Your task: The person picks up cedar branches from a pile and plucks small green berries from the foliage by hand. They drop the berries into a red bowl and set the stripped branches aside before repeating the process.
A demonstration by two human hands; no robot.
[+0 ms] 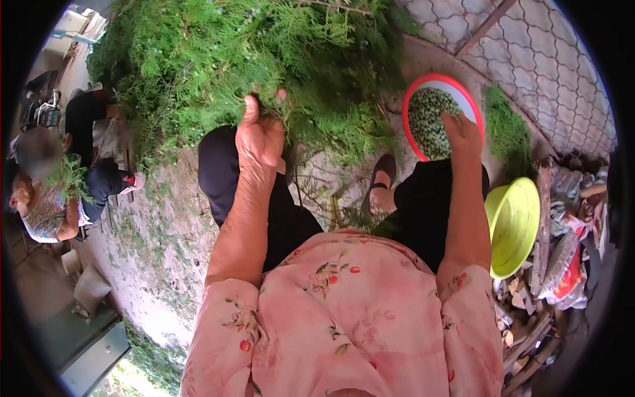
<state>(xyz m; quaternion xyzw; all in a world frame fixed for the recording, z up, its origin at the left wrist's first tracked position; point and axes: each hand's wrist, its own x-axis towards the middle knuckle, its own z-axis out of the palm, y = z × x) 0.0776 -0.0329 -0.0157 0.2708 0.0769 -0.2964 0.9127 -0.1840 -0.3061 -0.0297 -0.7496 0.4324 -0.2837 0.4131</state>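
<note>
1. Fingers of the right hand (465, 137) bunch together, tips at a heap of green cones (426, 119); whether they pinch any cannot be told.
2. Fingers of the left hand (260, 140) curl loosely, thumb apart, at the edge of arborvitae branches (205, 73); a firm grip on a sprig cannot be confirmed.
3. Picking cones appears in hand, the right fingers apparently at the drop; the next move would call for parting them over the heap, then reaching back to the foliage.
4. Beneath the right fingers, the cones look small, knobbly and pale gray-green, massed inside a red-rimmed white basin (433, 77).
5. Beyond the left fingers, the branches spread bright green and feathery, dotted with paler cones.
6. Outward of the right fingers, a loose sprig (506, 126) lies just beside the basin; nearer the wearer, a lime-green basin (512, 228) tilts.
</note>
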